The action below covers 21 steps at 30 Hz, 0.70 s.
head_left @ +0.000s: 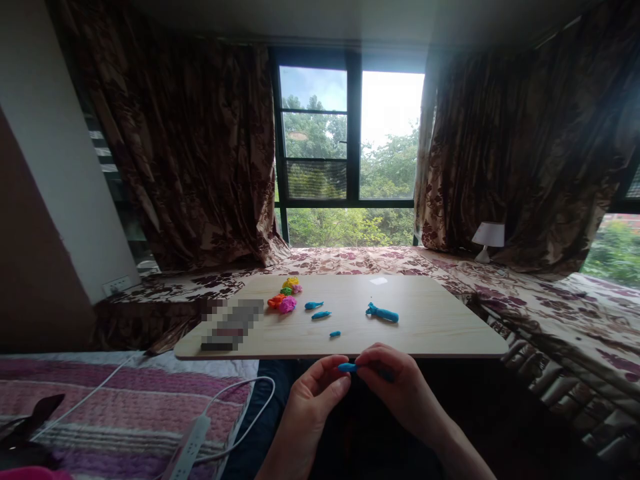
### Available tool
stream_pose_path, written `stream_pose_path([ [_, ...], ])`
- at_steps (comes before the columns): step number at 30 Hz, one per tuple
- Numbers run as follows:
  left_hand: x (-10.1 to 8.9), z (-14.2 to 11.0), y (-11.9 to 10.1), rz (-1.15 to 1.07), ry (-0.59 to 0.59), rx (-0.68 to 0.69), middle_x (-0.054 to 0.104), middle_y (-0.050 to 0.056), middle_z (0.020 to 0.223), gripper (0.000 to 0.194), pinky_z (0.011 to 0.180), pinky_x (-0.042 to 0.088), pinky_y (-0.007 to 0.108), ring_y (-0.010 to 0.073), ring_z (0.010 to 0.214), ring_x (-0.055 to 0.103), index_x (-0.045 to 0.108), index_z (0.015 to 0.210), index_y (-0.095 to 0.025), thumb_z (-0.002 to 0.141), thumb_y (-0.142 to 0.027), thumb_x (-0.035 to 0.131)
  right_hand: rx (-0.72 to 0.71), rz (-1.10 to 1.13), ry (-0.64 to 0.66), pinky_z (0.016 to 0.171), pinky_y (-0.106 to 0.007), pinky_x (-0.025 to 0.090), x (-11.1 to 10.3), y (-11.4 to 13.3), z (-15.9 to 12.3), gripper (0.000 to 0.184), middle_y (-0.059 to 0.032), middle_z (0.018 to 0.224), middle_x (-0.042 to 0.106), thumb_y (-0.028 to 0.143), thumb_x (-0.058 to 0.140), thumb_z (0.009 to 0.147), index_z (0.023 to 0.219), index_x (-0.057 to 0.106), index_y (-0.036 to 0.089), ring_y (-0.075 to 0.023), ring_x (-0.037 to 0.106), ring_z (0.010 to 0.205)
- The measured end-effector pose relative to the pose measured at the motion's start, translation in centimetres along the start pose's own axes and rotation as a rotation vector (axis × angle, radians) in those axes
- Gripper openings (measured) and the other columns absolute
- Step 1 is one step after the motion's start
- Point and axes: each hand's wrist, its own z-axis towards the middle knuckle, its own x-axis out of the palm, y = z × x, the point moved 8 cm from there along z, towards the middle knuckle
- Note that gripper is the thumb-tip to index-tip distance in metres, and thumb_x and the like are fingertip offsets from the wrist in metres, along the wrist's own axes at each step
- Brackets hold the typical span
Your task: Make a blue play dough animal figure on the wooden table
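A small piece of blue modelling clay point(347, 367) is pinched between both hands, just off the table's near edge. My left hand point(317, 393) grips its left end between thumb and fingers. My right hand point(395, 377) closes on its right end, the fingertips partly hiding it. Beyond them on the table point(425, 343) lie two tapered blue clay pieces, one farther back point(314, 305) and one nearer point(321, 315). A shorter blue bit point(335, 334) rests closer to me. To the right is a thick blue clay roll point(384, 313) with a ragged left end.
Orange point(275, 302), magenta point(287, 305), green point(286, 291) and yellow clay lumps point(291, 283) cluster at the table's back left. A blurred dark object point(233, 327) lies left. A power strip point(189, 447) with a white cable sits on the bed point(150, 407). A lamp point(489, 237) stands back right.
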Motion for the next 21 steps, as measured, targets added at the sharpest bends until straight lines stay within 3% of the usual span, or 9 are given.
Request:
stream_pose_path([
  [3, -0.3, 0.3, 0.5, -0.025, -0.02, -0.011, 0.069, 0.004, 0.08, 0.03, 0.078, 0.043, 0.026, 0.0137, 0.077, 0.06, 0.067, 0.088, -0.015, 0.061, -0.027, 0.074, 0.003, 0.02, 0.011, 0.063, -0.023, 0.046, 0.3, 0.0, 0.0, 0.008, -0.0004, 0.079, 0.063, 0.017, 0.059, 0.079, 0.084, 0.065, 0.019, -0.0132, 0.058, 0.071],
  [7, -2.4, 1.2, 1.1, -0.02, -0.139, 0.018, 0.068, 0.003, 0.071, 0.031, 0.072, 0.046, 0.025, 0.0138, 0.07, 0.061, 0.068, 0.082, -0.014, 0.057, -0.03, 0.075, -0.027, -0.023, 0.086, 0.068, -0.024, 0.047, 0.8, -1.1, 1.7, 0.016, -0.0024, 0.088, 0.065, 0.021, 0.053, 0.084, 0.095, 0.065, 0.02, -0.0142, 0.06, 0.078],
  [12, -5.0, 2.1, 1.3, 0.011, -0.251, 0.03, 0.07, 0.006, 0.077, 0.035, 0.07, 0.047, 0.028, 0.0183, 0.074, 0.063, 0.066, 0.084, -0.013, 0.054, -0.03, 0.075, 0.002, -0.383, 0.131, 0.069, -0.023, 0.046, 2.3, -5.6, 7.0, 0.021, -0.0047, 0.094, 0.065, 0.018, 0.05, 0.082, 0.093, 0.069, 0.021, -0.0127, 0.06, 0.072],
  [17, -5.6, 2.0, 0.9, 0.011, -0.275, 0.057, 0.07, 0.006, 0.077, 0.033, 0.07, 0.046, 0.026, 0.0161, 0.073, 0.063, 0.065, 0.085, -0.014, 0.056, -0.026, 0.074, 0.048, -0.458, 0.168, 0.075, -0.028, 0.044, 5.0, -8.9, 10.2, 0.022, -0.0084, 0.091, 0.066, 0.013, 0.06, 0.07, 0.088, 0.072, 0.018, -0.0184, 0.061, 0.076],
  [21, -5.3, 1.7, 0.2, 0.012, -0.261, 0.087, 0.07, 0.004, 0.078, 0.03, 0.071, 0.046, 0.025, 0.0142, 0.072, 0.062, 0.065, 0.085, -0.014, 0.058, -0.025, 0.073, 0.068, -0.441, 0.191, 0.076, -0.028, 0.043, 5.4, -8.2, 9.6, 0.016, -0.0083, 0.086, 0.067, 0.014, 0.058, 0.072, 0.079, 0.072, 0.017, -0.0189, 0.061, 0.078],
])
